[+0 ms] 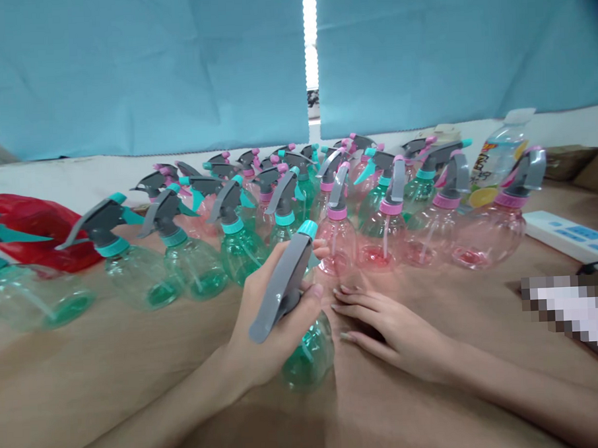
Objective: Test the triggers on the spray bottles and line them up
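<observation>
Head | left hand grips green spray bottle | right hand palm-down, unclenched

Bag — behind leftmost spray bottles | power strip — right, on table

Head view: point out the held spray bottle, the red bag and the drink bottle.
Held spray bottle [306,359], head view, on its green body.
Red bag [48,218], head view, on its crumpled surface.
Drink bottle [495,157], head view, on its label.

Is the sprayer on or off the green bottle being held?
On, apparently: the grey sprayer sits above the green bottle in the left hand. That hand hides the neck, so I cannot tell how tight.
</observation>
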`<move>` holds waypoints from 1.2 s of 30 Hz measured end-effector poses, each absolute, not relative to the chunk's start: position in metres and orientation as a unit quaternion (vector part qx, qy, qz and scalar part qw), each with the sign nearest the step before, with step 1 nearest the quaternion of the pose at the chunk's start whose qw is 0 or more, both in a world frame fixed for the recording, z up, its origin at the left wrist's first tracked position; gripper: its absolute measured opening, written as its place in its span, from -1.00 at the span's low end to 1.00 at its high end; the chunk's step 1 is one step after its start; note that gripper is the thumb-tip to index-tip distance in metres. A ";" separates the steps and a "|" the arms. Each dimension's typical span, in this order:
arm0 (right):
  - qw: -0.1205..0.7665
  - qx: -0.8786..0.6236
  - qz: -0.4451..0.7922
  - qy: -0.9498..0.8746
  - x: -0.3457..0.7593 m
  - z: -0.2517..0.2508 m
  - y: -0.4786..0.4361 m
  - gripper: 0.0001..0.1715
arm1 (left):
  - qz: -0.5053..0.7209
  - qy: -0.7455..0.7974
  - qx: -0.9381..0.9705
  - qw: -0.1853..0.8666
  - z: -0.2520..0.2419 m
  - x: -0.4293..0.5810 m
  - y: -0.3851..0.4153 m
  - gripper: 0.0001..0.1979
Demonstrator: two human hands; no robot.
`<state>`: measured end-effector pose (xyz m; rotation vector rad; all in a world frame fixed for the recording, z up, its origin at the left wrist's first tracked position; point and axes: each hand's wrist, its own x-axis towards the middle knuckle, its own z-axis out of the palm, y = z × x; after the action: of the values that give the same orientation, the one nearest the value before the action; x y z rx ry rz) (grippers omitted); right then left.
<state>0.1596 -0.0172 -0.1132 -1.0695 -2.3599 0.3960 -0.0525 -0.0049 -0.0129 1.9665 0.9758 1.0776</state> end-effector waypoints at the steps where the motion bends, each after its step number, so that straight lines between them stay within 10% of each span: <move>1: 0.255 -0.395 0.147 -0.870 0.160 -0.113 -0.017 -0.56 | 0.414 0.374 0.756 0.343 -0.013 -0.052 -0.005 -0.63; 36: 0.227 -0.401 0.129 -0.878 0.162 -0.118 -0.017 -0.51 | 0.422 0.376 0.767 0.305 -0.014 -0.055 -0.005 -0.80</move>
<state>0.1618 -0.0171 -0.1176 -1.1058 -2.4191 0.3551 -0.0555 -0.0047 -0.0136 2.0316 0.9948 1.1167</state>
